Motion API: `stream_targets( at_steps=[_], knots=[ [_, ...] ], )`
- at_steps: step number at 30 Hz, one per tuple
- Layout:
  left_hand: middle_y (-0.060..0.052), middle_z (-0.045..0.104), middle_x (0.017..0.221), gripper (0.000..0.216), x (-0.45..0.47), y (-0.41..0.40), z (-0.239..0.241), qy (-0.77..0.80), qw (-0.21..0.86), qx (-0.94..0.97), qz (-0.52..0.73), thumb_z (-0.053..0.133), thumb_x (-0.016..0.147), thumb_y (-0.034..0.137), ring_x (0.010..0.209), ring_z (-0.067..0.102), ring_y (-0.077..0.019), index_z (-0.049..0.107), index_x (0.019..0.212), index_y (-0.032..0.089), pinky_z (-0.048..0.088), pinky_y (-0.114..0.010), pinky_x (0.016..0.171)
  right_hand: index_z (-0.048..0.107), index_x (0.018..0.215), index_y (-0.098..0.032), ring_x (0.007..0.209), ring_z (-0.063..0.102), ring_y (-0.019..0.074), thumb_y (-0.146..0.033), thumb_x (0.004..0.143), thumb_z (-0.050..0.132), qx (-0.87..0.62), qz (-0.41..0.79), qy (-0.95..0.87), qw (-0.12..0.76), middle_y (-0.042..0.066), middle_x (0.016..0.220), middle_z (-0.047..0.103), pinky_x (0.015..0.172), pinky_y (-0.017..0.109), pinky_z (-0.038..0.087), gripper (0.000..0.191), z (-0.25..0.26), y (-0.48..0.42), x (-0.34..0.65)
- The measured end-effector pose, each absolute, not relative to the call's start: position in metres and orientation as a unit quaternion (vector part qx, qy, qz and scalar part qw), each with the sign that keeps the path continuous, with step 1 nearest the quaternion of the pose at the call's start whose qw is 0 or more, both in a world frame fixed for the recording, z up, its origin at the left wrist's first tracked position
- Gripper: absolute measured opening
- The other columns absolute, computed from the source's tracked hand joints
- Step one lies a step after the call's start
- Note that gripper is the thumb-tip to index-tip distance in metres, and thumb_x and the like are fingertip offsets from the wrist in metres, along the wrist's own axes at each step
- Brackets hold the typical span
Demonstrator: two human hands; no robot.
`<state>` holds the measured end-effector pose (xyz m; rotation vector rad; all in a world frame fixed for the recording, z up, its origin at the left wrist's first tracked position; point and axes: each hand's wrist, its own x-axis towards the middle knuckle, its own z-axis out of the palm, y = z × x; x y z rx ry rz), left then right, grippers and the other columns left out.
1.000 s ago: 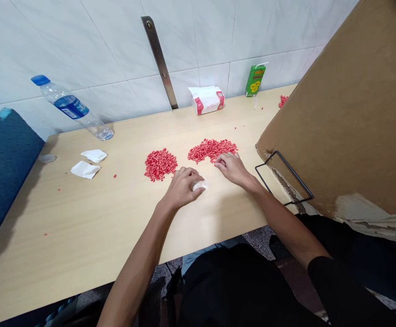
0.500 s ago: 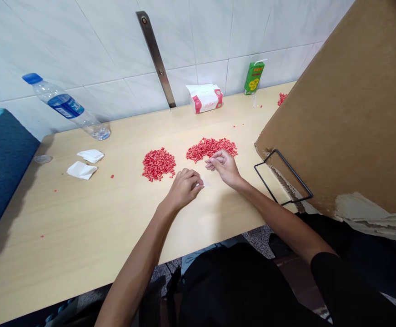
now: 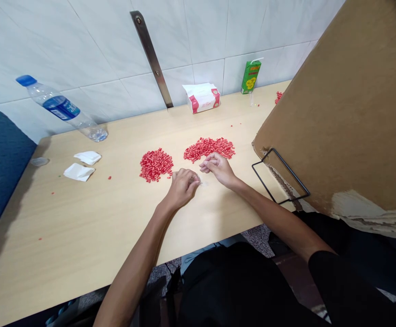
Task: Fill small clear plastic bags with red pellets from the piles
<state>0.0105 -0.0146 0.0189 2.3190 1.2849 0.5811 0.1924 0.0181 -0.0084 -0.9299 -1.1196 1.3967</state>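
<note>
My left hand [image 3: 183,186] rests low over the table, its thumb and fingers pinched on a small clear plastic piece [image 3: 203,182]. The kind of that piece is too faint to tell. My right hand [image 3: 219,169] hovers just to the right, thumb and fingertips drawn together; anything between them is too small to make out. Behind the right hand lies a wide pile of small red pellets [image 3: 208,149]. A rounder pile of the same red pellets [image 3: 156,165] sits left of it, just beyond my left hand.
On the left are two folded white tissues [image 3: 79,172] and a leaning plastic bottle [image 3: 63,108]. Along the wall stand a tissue pack [image 3: 204,99] and a green drink carton [image 3: 251,77]. A large brown board [image 3: 313,118] with a black wire frame [image 3: 281,176] borders the right side.
My right hand has shifted slightly left, closer to my left hand. The view has moved a little, and more of the clear plastic shows by my left fingertips.
</note>
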Motion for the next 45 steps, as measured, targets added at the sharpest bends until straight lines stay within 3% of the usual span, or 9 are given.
stream_targets(
  at_steps=[7, 14, 23, 28, 32, 37, 45],
  knots=[
    [-0.003, 0.062, 0.086, 0.008, 0.010, -0.014, 0.015, 0.464, 0.275, 0.810, 0.230, 0.051, 0.087, 0.026, 0.082, 0.054, -0.0190, 0.056, 0.084, 0.021, 0.041, -0.039, 0.085, 0.052, 0.083, -0.019, 0.068, 0.069, 0.0128, -0.039, 0.076, 0.070, -0.401, 0.590, -0.467, 0.523, 0.001, 0.077, 0.071, 0.067, 0.027, 0.054, 0.027, -0.005, 0.018, 0.193],
    [-0.005, 0.064, 0.094, 0.017, 0.008, -0.012, 0.008, 0.454, 0.397, 0.736, 0.306, 0.056, 0.084, 0.028, 0.086, 0.060, -0.0177, 0.056, 0.099, 0.020, 0.050, -0.034, 0.081, 0.056, 0.086, -0.019, 0.070, 0.070, 0.0148, -0.041, 0.074, 0.071, -0.396, 0.598, -0.474, 0.511, 0.003, 0.078, 0.071, 0.069, 0.030, 0.056, 0.029, -0.004, 0.018, 0.195],
    [-0.004, 0.066, 0.090, 0.016, 0.008, -0.011, 0.004, 0.455, 0.396, 0.722, 0.339, 0.057, 0.082, 0.026, 0.084, 0.062, -0.0161, 0.058, 0.097, 0.020, 0.051, -0.032, 0.080, 0.061, 0.087, -0.017, 0.071, 0.070, 0.0153, -0.036, 0.074, 0.072, -0.371, 0.618, -0.502, 0.478, 0.004, 0.079, 0.072, 0.073, 0.032, 0.057, 0.025, -0.008, 0.019, 0.197],
    [-0.004, 0.068, 0.091, 0.016, 0.007, -0.010, 0.005, 0.488, 0.340, 0.723, 0.352, 0.055, 0.082, 0.025, 0.083, 0.064, -0.0164, 0.057, 0.096, 0.020, 0.052, -0.032, 0.080, 0.059, 0.084, -0.018, 0.061, 0.065, 0.0128, -0.029, 0.075, 0.067, -0.364, 0.623, -0.523, 0.454, 0.001, 0.073, 0.070, 0.064, 0.029, 0.055, 0.016, -0.005, 0.015, 0.199],
    [-0.004, 0.069, 0.091, 0.021, 0.008, -0.011, 0.010, 0.515, 0.253, 0.757, 0.314, 0.054, 0.081, 0.024, 0.084, 0.064, -0.0183, 0.055, 0.102, 0.021, 0.050, -0.034, 0.080, 0.063, 0.083, -0.018, 0.055, 0.058, 0.0106, -0.021, 0.076, 0.060, -0.416, 0.484, -0.646, 0.418, -0.001, 0.065, 0.065, 0.057, 0.023, 0.047, 0.009, -0.001, 0.006, 0.198],
    [-0.004, 0.070, 0.087, 0.019, 0.009, -0.012, 0.012, 0.508, 0.157, 0.797, 0.286, 0.053, 0.082, 0.023, 0.084, 0.064, -0.0208, 0.055, 0.101, 0.021, 0.046, -0.039, 0.086, 0.068, 0.092, -0.020, 0.061, 0.058, 0.0113, -0.023, 0.083, 0.054, -0.417, 0.293, -0.775, 0.373, 0.000, 0.070, 0.066, 0.064, 0.022, 0.045, 0.017, -0.004, -0.002, 0.193],
    [-0.005, 0.071, 0.089, 0.022, 0.013, -0.014, 0.014, 0.496, 0.110, 0.816, 0.276, 0.052, 0.084, 0.024, 0.085, 0.064, -0.0221, 0.053, 0.106, 0.020, 0.042, -0.039, 0.087, 0.065, 0.102, -0.018, 0.071, 0.060, 0.0156, -0.020, 0.088, 0.047, -0.389, 0.192, -0.849, 0.302, 0.004, 0.078, 0.068, 0.073, 0.026, 0.044, 0.023, -0.006, -0.001, 0.191]
  ],
)
